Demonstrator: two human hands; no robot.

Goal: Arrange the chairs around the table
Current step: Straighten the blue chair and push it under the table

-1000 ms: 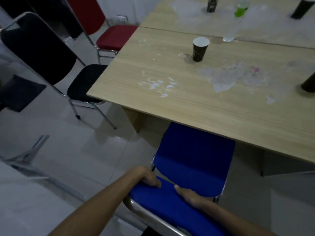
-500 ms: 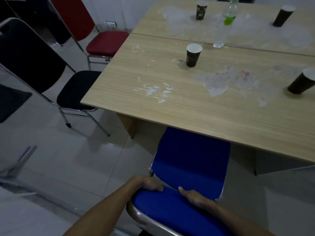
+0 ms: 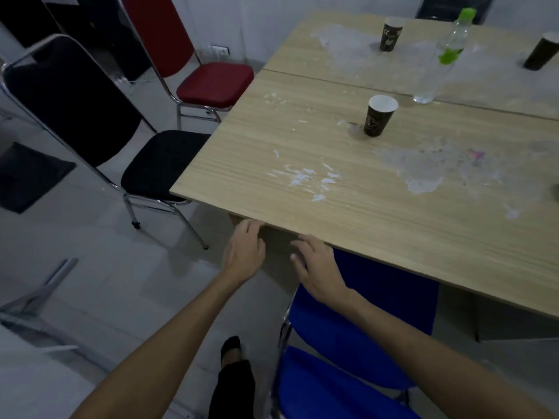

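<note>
My hands (image 3: 243, 255) (image 3: 319, 272) had left the blue chair (image 3: 357, 328), spread empty near the worktop (image 3: 332, 207); the nearest paper cup's (image 3: 379, 119) contents stayed hidden.

A blue chair (image 3: 357, 337) is seen at 6 o'clock, a black chair (image 3: 160, 164) at 9 o'clock, a red chair (image 3: 211, 83) at 11 o'clock. The desk (image 3: 348, 225) is light wood-grained with white smears.

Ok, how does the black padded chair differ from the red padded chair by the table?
The black padded chair stands nearer the camera, at the wooden table's near corner; the red padded chair stands farther along the same side. The black chair's seat reaches just under the table edge, while the red chair's seat only meets it. They share chrome tube frames, cushioned seats and tall backs that face away from the table.
</note>
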